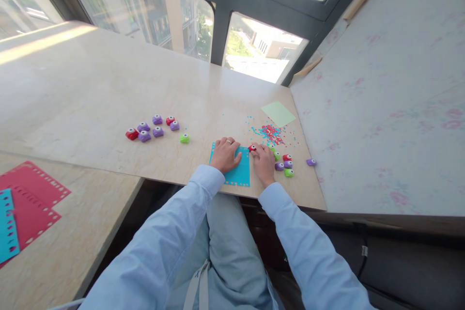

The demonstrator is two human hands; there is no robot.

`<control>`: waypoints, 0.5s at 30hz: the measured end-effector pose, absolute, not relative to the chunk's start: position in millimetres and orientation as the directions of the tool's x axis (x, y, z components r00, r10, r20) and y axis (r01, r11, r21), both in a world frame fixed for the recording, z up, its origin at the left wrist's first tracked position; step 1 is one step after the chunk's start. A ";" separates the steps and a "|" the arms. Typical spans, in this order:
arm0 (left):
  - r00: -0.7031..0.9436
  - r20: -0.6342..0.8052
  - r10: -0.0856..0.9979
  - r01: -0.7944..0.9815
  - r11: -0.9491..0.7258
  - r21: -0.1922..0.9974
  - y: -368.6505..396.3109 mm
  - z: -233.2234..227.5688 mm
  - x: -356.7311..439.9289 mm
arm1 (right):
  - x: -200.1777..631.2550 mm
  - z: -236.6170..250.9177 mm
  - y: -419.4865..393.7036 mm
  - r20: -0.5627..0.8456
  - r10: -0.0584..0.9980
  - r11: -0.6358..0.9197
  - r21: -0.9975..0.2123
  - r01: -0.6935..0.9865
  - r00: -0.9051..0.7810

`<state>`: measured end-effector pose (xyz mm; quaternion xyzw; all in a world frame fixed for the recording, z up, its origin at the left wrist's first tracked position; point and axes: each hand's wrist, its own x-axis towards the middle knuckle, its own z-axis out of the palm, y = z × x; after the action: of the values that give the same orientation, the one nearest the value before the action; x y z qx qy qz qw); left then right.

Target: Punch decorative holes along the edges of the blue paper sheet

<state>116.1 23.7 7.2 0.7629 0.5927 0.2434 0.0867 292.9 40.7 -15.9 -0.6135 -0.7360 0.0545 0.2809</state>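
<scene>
Far to the left of the fingers, red punched sheets (29,198) and a cluster of purple and red craft punches (152,128). Left hand (225,154) flat, fingers loosely together, pressing the teal paper sheet (240,172). Right hand (263,162) at that sheet's right edge, fingertips closed on a small red punch (252,147). Just right of the knuckles, more small punches (286,164); beyond the fingertips, scattered confetti (271,131) and a green paper (278,113).

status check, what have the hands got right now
Left hand flat on the teal sheet. Right hand on a small red punch at the sheet's right edge. More punches and confetti close by the right hand.
</scene>
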 end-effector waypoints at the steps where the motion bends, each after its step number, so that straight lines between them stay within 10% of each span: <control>1: 0.180 0.276 0.944 0.861 -0.286 0.420 23.9 6.7 116.0 | 293.5 -15.4 40.3 0.342 0.934 0.249 -0.428 0.869 -0.099; 15: 0.138 0.291 0.947 0.836 -0.269 0.479 27.1 4.5 115.9 | 300.6 -12.2 34.1 0.354 0.924 0.327 -0.538 0.777 -0.144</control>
<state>115.9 27.1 4.5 0.7474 0.5963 0.2751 0.1008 300.6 34.1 -12.2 -0.5687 -0.7477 0.1136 0.3234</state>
